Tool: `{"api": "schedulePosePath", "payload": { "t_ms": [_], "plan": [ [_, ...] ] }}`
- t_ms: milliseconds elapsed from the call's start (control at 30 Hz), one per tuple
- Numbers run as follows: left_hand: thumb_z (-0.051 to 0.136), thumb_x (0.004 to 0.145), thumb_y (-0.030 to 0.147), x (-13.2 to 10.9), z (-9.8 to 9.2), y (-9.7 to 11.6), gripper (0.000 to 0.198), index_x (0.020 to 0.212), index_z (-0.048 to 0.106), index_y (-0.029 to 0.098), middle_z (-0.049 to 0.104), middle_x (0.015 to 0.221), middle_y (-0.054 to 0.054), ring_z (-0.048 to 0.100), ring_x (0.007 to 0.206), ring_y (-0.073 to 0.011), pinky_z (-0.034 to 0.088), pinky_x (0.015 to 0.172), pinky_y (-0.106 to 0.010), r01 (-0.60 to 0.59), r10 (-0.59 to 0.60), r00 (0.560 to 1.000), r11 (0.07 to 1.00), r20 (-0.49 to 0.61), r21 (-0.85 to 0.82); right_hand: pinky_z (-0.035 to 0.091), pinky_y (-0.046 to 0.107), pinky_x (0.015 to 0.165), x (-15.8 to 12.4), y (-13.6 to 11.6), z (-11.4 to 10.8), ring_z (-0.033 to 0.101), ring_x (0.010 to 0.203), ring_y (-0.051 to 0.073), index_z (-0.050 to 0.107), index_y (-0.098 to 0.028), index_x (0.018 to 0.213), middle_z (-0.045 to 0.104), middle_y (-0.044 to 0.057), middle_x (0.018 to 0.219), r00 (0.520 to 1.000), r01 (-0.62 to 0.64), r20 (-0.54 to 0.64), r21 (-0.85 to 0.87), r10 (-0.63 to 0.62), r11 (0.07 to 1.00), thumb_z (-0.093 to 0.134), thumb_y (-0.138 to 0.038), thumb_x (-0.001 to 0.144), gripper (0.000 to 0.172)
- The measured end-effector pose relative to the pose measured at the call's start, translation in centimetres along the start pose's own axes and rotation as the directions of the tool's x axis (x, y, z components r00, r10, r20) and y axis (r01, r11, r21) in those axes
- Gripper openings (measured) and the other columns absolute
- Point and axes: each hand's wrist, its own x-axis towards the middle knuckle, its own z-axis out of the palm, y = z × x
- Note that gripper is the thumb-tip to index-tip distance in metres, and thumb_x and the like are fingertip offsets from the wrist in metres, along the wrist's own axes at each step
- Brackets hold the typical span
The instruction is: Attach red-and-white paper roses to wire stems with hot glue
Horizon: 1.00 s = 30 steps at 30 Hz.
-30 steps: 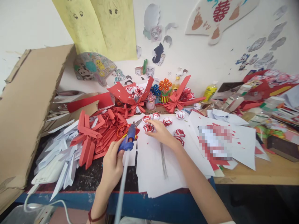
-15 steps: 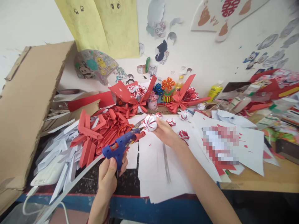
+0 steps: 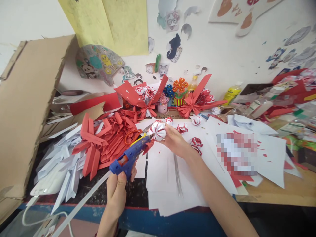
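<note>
My left hand (image 3: 119,187) is wrapped round the handle of a blue hot glue gun (image 3: 128,157), with a long translucent glue stick (image 3: 85,202) trailing from its back end. The gun's tip is at the left side of a red and white folded paper flower (image 3: 157,130); whether they touch I cannot make out. My right hand (image 3: 175,141) pinches that flower from its right side. Beyond and to the right lie more paper flowers (image 3: 197,144) on white paper sheets (image 3: 170,184). Orange-handled scissors (image 3: 133,135) lie behind the gun, partly hidden.
Folded red paper strips (image 3: 111,138) and white paper strips (image 3: 61,164) are heaped at left, beside a cardboard panel (image 3: 32,98). Thin wires (image 3: 177,174) lie on the sheets. Red-wrapped bouquets (image 3: 190,104) and a yellow bottle (image 3: 232,93) stand along the wall.
The glue gun has tilted a little and its tip is closer to the flower's side. My right hand keeps its hold on the flower. The camera view has shifted slightly.
</note>
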Motion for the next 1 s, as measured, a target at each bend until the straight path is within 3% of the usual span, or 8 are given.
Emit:
{"api": "schedulePosePath", "payload": {
  "t_ms": [200, 467, 700, 1000],
  "plan": [
    [0.052, 0.096, 0.049, -0.4, -0.4, -0.2, 0.042, 0.105, 0.067, 0.011, 0.064, 0.075, -0.008, 0.051, 0.062, -0.0161, 0.04, 0.06, -0.031, -0.01, 0.012, 0.999, 0.998, -0.032, 0.069, 0.05, 0.045, 0.103, 0.0, 0.1, -0.3, 0.062, 0.115, 0.023, 0.06, -0.028, 0.123, 0.064, 0.005, 0.125, 0.999, 0.022, 0.048, 0.039, -0.024, 0.999, 0.059, -0.049, 0.094, 0.036],
    [0.048, 0.095, 0.056, -0.7, -0.5, -0.3, 0.05, 0.105, 0.067, 0.011, 0.064, 0.07, -0.006, 0.056, 0.062, -0.019, 0.044, 0.063, -0.035, -0.005, 0.025, 0.995, 0.981, -0.1, 0.193, 0.051, 0.046, 0.102, 0.0, 0.2, -0.4, 0.06, 0.117, 0.024, 0.06, -0.028, 0.124, 0.065, 0.005, 0.124, 0.999, 0.03, 0.033, -0.008, -0.03, 1.0, 0.061, -0.053, 0.092, 0.04],
    [0.04, 0.099, 0.054, -0.4, -0.5, 0.4, 0.05, 0.109, 0.065, 0.011, 0.065, 0.073, -0.006, 0.056, 0.061, -0.0176, 0.042, 0.058, -0.031, -0.02, 0.022, 1.0, 0.97, -0.007, 0.243, 0.05, 0.045, 0.103, -0.1, 0.1, -0.3, 0.06, 0.117, 0.023, 0.059, -0.028, 0.126, 0.064, 0.006, 0.124, 0.999, 0.03, 0.04, 0.002, -0.03, 1.0, 0.06, -0.052, 0.093, 0.04],
    [0.035, 0.101, 0.051, -0.4, -0.5, 1.1, 0.051, 0.103, 0.067, 0.011, 0.063, 0.069, -0.005, 0.055, 0.063, -0.0178, 0.04, 0.06, -0.03, -0.039, 0.038, 0.999, 0.937, 0.01, 0.348, 0.049, 0.045, 0.104, -0.2, -0.1, -0.2, 0.058, 0.12, 0.024, 0.058, -0.028, 0.127, 0.065, 0.006, 0.123, 0.999, 0.016, 0.039, -0.032, -0.014, 0.999, 0.06, -0.051, 0.093, 0.042]
  ]
}}
